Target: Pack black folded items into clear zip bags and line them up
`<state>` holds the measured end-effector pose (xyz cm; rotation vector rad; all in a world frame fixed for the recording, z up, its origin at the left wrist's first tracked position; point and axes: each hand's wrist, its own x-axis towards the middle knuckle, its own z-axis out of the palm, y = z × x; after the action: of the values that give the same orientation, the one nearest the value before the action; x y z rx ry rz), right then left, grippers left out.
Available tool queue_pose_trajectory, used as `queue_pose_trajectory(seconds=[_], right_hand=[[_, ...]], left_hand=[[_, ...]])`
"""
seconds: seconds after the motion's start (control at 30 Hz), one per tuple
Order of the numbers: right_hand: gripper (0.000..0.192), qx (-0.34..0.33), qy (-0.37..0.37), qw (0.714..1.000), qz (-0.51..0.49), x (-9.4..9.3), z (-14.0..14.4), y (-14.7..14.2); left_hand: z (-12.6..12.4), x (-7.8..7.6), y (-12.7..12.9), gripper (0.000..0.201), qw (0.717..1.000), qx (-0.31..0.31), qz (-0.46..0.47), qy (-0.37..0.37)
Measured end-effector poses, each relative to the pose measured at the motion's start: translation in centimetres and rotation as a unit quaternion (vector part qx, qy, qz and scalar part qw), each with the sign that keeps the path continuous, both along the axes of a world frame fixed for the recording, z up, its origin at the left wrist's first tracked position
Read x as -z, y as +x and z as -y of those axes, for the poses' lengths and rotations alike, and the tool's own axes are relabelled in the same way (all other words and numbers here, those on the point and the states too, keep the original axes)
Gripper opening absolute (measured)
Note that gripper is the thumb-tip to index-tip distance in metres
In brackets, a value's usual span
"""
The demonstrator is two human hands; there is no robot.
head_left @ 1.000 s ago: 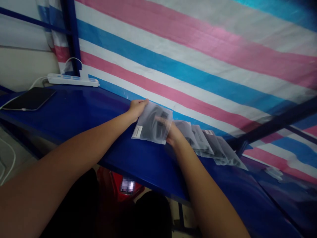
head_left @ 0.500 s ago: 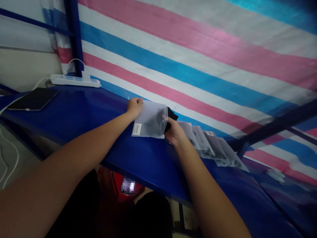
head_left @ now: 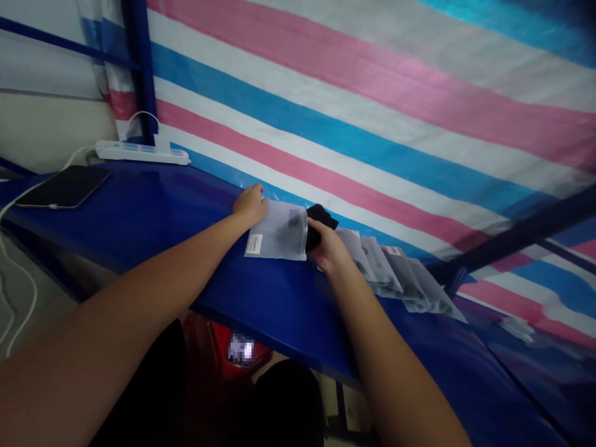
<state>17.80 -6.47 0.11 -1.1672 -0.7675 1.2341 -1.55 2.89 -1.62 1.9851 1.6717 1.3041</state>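
A frosted zip bag (head_left: pixel 279 239) with a white label at its lower left corner lies on the blue table, its mouth facing right. My left hand (head_left: pixel 250 205) is closed at the bag's upper left corner; some of its fingertips are hidden. Black folded cloth (head_left: pixel 321 217) sticks out at the mouth, and a dark shape shows faintly through the bag. My right hand (head_left: pixel 327 247) grips this cloth, thumb beside the bag's edge. Just right of that hand, several filled frosted bags (head_left: pixel 388 273) lie overlapping in a row.
The blue table (head_left: pixel 274 298) runs along a striped tarpaulin (head_left: pixel 326 136). At the left are a black tablet (head_left: pixel 65 186) and a white power strip (head_left: pixel 139 152) with cables. A phone with a blurred screen (head_left: pixel 241 349) rests on a red stool (head_left: pixel 223 354) below the table's front edge.
My left hand and the bag have shifted slightly left. More of the black cloth now shows outside the mouth, and my right fingers no longer show inside the bag.
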Motion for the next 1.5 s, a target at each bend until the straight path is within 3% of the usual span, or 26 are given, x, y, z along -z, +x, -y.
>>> queue_pose_trajectory(seconds=[0.07, 0.13, 0.2, 0.27, 0.33, 0.43, 0.77, 1.1, 1.27, 1.4, 1.5], right_hand=[[0.033, 0.002, -0.009, 1.0, 0.004, 0.2, 0.0, -0.1], [0.034, 0.007, -0.017, 1.0, 0.009, 0.4, -0.1, -0.1], [0.036, 0.024, -0.022, 0.999, 0.012, 0.6, -0.1, -0.1], [0.037, 0.047, -0.021, 0.999, 0.016, 0.6, -0.2, -0.1], [0.038, 0.067, -0.019, 0.997, 0.018, 0.6, -0.2, -0.2], [0.041, 0.093, -0.024, 0.995, 0.024, 0.4, -0.1, -0.3], [0.048, 0.143, 0.01, 0.99, 0.002, -0.2, -0.4, 1.0], [0.043, 0.109, 0.033, 0.993, 0.043, 0.2, -0.5, 1.7], [0.045, 0.098, 0.028, 0.994, 0.037, 0.0, -0.2, 0.9], [0.04, 0.08, 0.047, 0.995, 0.028, -0.3, 0.3, 0.0], [0.036, 0.054, 0.059, 0.997, 0.018, -0.1, 0.4, -0.6]], left_hand=[[1.1, -0.4, 0.7, 0.037, 0.997, 0.027, -0.032, 0.061], [1.9, -0.5, 1.7, 0.038, 0.989, 0.11, -0.039, 0.093], [2.2, -0.1, 2.8, 0.034, 0.973, 0.219, -0.039, 0.067], [2.1, 0.8, 3.6, 0.036, 0.962, 0.272, -0.03, -0.005], [1.7, 1.7, 4.0, 0.04, 0.959, 0.278, -0.018, -0.049], [1.3, 2.3, 3.9, 0.047, 0.958, 0.283, -0.015, -0.049], [0.9, 2.0, 3.0, 0.051, 0.951, 0.295, -0.015, -0.09], [1.3, 1.8, 2.9, 0.044, 0.96, 0.276, -0.011, -0.054], [2.6, 0.4, 2.8, 0.028, 0.958, 0.276, 0.064, -0.036], [3.7, -0.4, 2.9, 0.024, 0.934, 0.264, 0.208, -0.123], [3.9, -0.7, 2.9, 0.023, 0.919, 0.262, 0.249, -0.155]])
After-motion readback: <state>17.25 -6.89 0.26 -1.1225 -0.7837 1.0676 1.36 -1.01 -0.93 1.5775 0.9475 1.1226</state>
